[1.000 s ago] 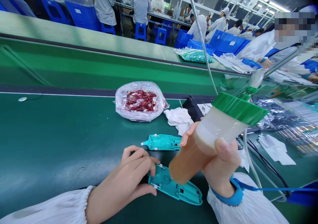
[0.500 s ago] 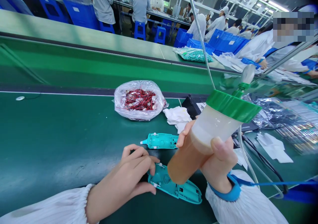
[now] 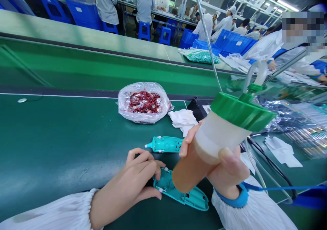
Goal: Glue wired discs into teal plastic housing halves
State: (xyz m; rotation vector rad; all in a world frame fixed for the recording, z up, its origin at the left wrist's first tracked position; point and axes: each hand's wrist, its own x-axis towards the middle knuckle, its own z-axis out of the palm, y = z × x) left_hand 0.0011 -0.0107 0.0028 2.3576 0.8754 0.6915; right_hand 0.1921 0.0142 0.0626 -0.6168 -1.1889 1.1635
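My right hand (image 3: pixel 226 167) is wrapped around a translucent squeeze bottle (image 3: pixel 201 151) with a green screw cap and a bent clear tube on top. Brown liquid fills its lower part, and the bottle leans with its cap up and to the right. Below it lies a teal plastic casing half (image 3: pixel 190 197), hollow side up, partly hidden by the bottle. My left hand (image 3: pixel 138 175) pinches the left end of this casing between thumb and fingers. Just beyond sits a second teal casing half (image 3: pixel 166 145) with a white pointed tip, its right end covered by my right hand.
A clear bag of red-wired small parts (image 3: pixel 144 102) stands farther back on the green table (image 3: pixel 63 131). Crumpled white tissues (image 3: pixel 182 119), cables (image 3: pixel 270 168) and bundled metallic parts (image 3: pixel 309 140) lie to the right. A blue wrist strap cord (image 3: pixel 288 188) runs right. Co-workers sit beyond the bench.
The bottle has shifted slightly right and turned, so the bent tube on its cap shows more fully. My left hand keeps its hold on the casing half.
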